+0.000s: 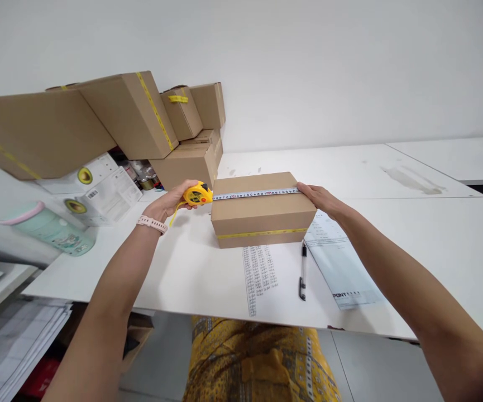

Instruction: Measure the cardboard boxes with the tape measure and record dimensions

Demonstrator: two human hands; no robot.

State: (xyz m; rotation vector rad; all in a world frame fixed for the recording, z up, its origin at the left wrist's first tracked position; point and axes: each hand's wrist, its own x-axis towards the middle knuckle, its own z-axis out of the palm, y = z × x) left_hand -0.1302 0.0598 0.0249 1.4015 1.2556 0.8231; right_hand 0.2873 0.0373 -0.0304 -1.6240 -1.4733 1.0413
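A brown cardboard box (266, 211) with a yellow strip along its front side rests on the white table. My left hand (173, 200), a pale pink band at its wrist, is closed around a yellow tape measure (195, 195) at the box's left edge. From the case, the pulled-out metal blade (258, 194) runs straight across the box's top to the right edge. There my right hand (317, 197) grips the blade's end against the box; its fingertips are partly hidden. A paper with columns of handwritten figures (260, 276) lies partly under the box.
A black-capped pen (302, 273) and a pale blue printed packet (345, 273) lie at the front right. Cardboard boxes (128, 114) are stacked at the back left. Below them are white avocado-printed boxes (107, 190) and a mint tumbler (55, 229).
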